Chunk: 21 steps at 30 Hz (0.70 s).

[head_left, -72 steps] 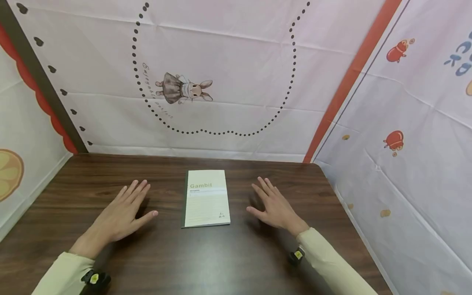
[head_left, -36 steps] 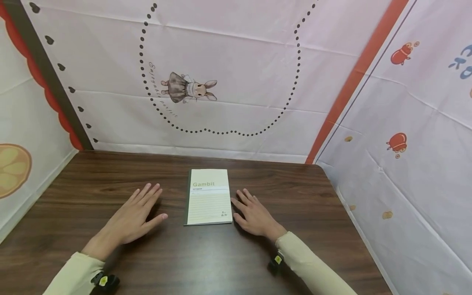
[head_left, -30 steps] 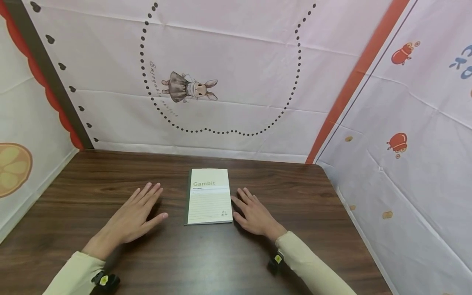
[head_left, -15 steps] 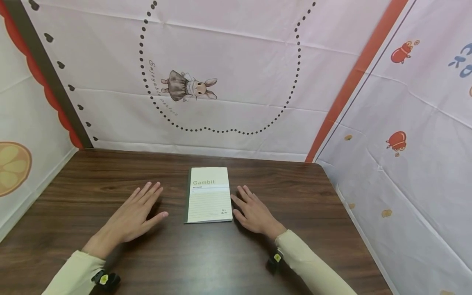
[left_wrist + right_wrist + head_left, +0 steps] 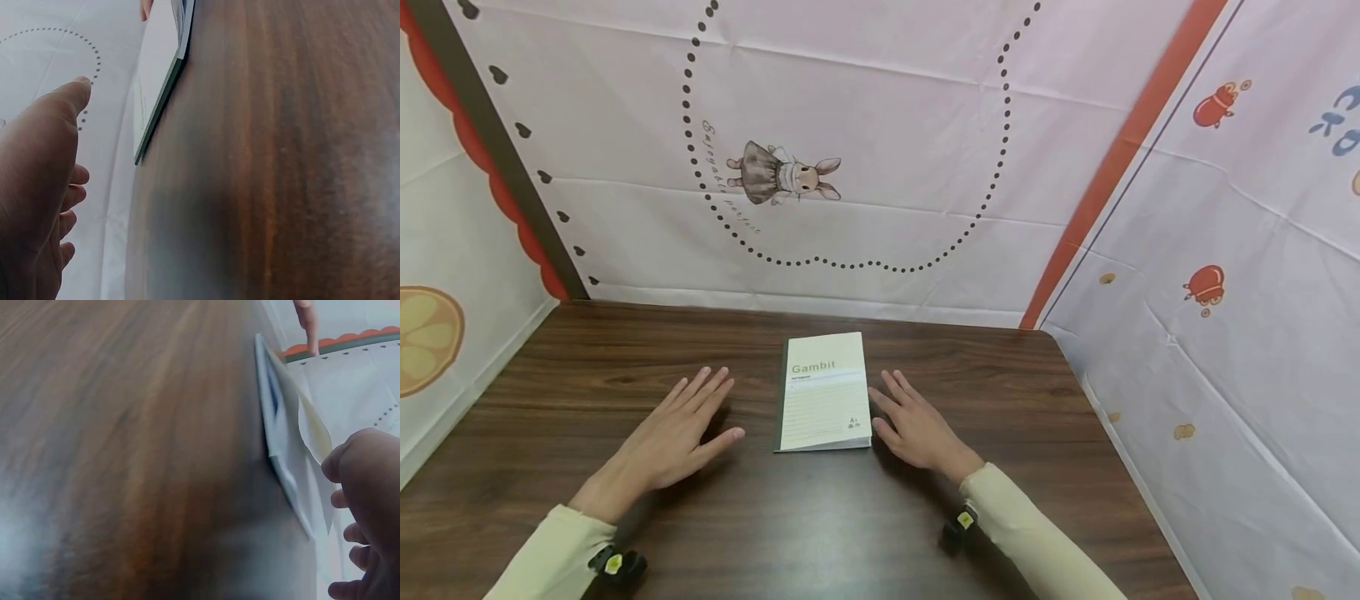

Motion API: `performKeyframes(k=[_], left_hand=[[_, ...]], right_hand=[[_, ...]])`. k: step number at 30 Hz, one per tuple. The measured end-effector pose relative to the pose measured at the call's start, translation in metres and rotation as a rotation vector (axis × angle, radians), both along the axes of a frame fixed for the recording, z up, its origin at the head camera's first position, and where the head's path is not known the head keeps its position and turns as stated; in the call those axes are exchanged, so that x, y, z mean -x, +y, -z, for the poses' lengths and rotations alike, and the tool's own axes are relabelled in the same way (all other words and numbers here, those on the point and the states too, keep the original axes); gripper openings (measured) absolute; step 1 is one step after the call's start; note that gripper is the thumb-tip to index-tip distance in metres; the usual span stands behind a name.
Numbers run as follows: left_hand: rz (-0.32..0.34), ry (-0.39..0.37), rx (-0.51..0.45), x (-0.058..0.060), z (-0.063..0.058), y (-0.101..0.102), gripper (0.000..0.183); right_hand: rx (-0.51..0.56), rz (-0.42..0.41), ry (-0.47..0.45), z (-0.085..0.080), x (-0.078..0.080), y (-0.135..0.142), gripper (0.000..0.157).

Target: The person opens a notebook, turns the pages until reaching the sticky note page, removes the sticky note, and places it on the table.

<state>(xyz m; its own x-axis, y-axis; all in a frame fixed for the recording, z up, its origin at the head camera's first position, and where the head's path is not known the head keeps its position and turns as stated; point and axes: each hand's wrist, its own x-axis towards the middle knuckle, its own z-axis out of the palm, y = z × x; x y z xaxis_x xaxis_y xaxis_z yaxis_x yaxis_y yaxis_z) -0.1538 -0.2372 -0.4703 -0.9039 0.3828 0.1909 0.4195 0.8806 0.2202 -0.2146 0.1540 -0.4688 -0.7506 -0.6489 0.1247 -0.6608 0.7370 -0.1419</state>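
A cream notebook (image 5: 823, 400) with a dark spine on its left lies on the table in the head view. Its front cover is raised a little along the right edge, and the right wrist view shows a gap between cover (image 5: 314, 428) and pages (image 5: 294, 440). My right hand (image 5: 921, 432) is at that edge, with thumb tip and index fingertip touching the cover; the fingers are loosely extended. My left hand (image 5: 666, 446) is apart from the notebook, to its left, fingers and thumb spread and holding nothing. Whether its palm touches the table cannot be told.
The dark wood-grain table (image 5: 820, 525) carries the notebook between both hands. A pale printed cloth (image 5: 887, 167) hangs behind the table, and another printed cloth (image 5: 1247, 358) hangs at the right. Each wrist wears a black strapped device (image 5: 617, 565).
My right hand has moved left from the bare table to the notebook's right edge. The front cover, flat before, is now lifted slightly there. My left hand has shifted slightly rightward in view.
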Motion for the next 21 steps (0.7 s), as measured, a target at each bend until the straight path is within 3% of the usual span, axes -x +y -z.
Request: performKeyframes(k=[10,15,21], left_hand=[[0.023,0.051,0.031,0.007,-0.020,0.009,0.083],[0.038,0.076,0.020,0.009,-0.025,0.015,0.081],[0.035,0.055,0.017,0.009,-0.024,0.018,0.079]], right_hand=[[0.059,0.011,-0.044,-0.018,-0.001,-0.005,0.053],[0.008,0.034,0.007,-0.022,-0.001,-0.008,0.053],[-0.035,0.018,0.055,-0.024,-0.001,-0.010,0.052]])
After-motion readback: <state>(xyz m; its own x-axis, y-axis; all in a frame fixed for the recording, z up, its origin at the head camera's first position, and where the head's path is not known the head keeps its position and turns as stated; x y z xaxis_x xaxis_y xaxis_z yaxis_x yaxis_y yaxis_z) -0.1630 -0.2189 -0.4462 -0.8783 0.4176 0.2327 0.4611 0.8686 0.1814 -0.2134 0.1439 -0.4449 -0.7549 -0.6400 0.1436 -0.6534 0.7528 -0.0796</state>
